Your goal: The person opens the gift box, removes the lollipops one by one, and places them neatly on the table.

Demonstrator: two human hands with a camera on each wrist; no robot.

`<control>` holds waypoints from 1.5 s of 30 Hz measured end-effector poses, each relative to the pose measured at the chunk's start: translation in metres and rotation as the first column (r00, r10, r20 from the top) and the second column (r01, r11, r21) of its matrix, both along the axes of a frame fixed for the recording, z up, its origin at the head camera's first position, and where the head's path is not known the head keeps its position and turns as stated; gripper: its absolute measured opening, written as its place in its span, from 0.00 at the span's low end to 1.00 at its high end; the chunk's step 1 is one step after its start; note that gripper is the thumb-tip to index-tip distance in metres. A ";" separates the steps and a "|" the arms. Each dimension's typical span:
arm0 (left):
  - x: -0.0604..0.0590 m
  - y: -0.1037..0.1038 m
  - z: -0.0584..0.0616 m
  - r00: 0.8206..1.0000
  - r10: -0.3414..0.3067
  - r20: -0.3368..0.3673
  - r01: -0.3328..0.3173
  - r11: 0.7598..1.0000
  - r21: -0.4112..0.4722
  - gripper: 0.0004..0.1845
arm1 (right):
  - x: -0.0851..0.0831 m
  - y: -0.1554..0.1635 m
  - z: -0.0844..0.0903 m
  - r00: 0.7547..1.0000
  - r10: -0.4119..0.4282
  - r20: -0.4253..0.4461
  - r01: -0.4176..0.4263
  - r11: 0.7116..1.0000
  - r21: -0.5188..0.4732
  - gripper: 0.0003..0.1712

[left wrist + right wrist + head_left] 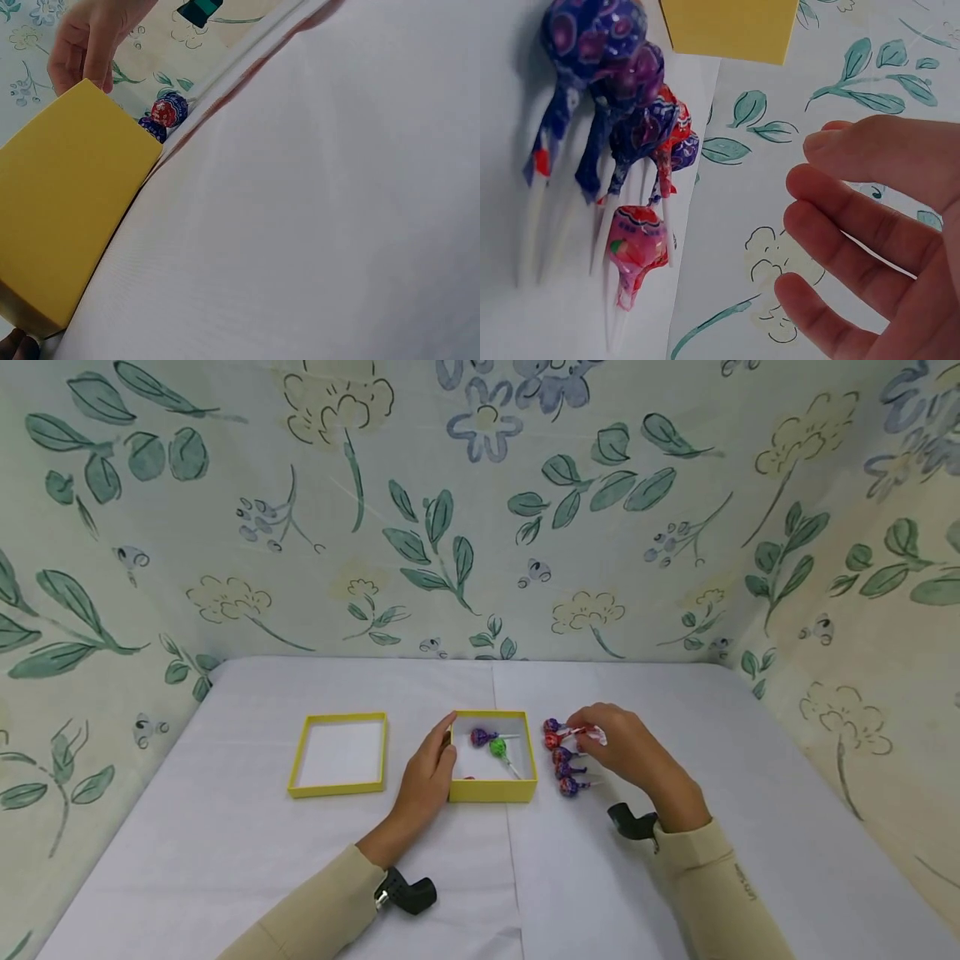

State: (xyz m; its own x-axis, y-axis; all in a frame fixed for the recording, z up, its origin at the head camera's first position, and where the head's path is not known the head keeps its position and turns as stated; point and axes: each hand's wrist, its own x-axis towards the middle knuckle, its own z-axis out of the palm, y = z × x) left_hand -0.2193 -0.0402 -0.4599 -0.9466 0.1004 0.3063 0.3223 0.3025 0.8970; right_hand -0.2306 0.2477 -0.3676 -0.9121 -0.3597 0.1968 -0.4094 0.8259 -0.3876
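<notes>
A yellow box (492,792) with a white inside stands mid-table. In it lie a purple lollipop (480,738) and a green lollipop (498,748); a red bit shows behind the front wall. My left hand (424,777) rests along the box's left side, its fingers touching the wall. To the box's right is a row of several lollipops (641,139), wrapped in purple and red. My right hand (626,747) is over their sticks. In the right wrist view its fingers are bent loosely, with nothing visible between them. A pink lollipop (637,244) lies beside the row.
A shallow yellow-edged lid (337,791), white inside, lies left of the box. White cloth (450,893) covers the table. Floral fabric (450,527) hangs behind and at both sides. A dark wrist device (408,893) is strapped to each arm.
</notes>
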 end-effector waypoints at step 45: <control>-0.001 -0.001 -0.002 1.000 -0.003 0.009 0.003 1.000 -0.005 0.27 | -0.016 -0.090 -0.009 0.996 0.089 -0.009 -0.089 0.996 0.019 0.16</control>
